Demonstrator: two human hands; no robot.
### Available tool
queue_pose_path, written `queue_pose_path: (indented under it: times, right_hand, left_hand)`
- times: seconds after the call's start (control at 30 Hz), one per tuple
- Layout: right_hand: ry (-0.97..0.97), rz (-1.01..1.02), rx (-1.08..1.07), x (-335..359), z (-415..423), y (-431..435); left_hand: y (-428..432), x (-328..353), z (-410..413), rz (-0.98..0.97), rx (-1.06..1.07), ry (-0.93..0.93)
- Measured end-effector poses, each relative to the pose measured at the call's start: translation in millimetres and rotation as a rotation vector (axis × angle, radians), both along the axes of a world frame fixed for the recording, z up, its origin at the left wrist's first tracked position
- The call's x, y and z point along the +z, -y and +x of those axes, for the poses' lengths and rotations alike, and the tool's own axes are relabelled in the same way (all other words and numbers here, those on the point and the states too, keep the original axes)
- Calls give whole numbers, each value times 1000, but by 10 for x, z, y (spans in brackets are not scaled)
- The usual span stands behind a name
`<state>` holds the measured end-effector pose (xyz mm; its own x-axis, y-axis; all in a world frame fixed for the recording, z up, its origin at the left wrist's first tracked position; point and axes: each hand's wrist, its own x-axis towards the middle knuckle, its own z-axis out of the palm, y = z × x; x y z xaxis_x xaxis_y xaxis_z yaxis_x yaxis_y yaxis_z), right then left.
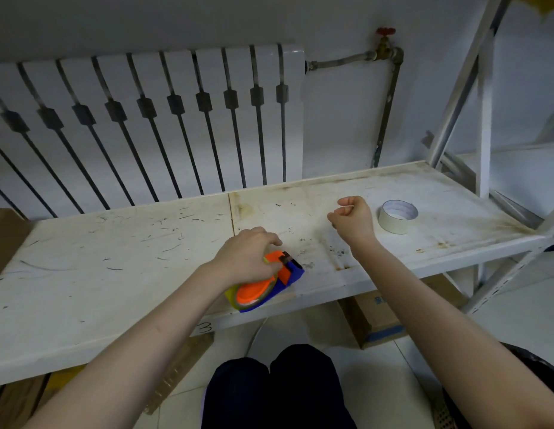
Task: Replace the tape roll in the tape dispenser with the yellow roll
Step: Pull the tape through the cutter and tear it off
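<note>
A blue and orange tape dispenser (269, 281) lies near the front edge of the white shelf board (114, 243). A yellowish roll shows at its rim under the orange cover. My left hand (246, 255) presses down on top of the dispenser and grips it. My right hand (353, 219) hovers above the board to the right, fingers curled into a loose fist with nothing visible in it. A pale, off-white tape roll (397, 216) stands on the board just right of that hand, not touched.
A white radiator (145, 119) and a pipe with a red valve (385, 32) line the wall behind. A metal shelf upright (483, 119) rises at the right. Cardboard boxes (378, 317) sit under the board. My knees (275, 388) are below the front edge.
</note>
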<state>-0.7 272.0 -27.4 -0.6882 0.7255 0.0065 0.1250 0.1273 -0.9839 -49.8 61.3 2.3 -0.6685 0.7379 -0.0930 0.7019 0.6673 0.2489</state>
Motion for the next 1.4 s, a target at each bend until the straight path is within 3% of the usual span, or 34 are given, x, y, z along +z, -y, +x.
queue_pose_path:
  times: [0.33,0.7,1.4]
  right_hand:
    - [127,-5,-11,-280,-20,-125]
    - [333,171,63,-457,-68,-141]
    - [419,179,99,-567,87,-114]
  left_hand:
    - [-101,-54,-59,-14,-72,62]
    - [-51,-214,-100,-23,-176,68]
    - [-116,-206,-137,-54,-166,133]
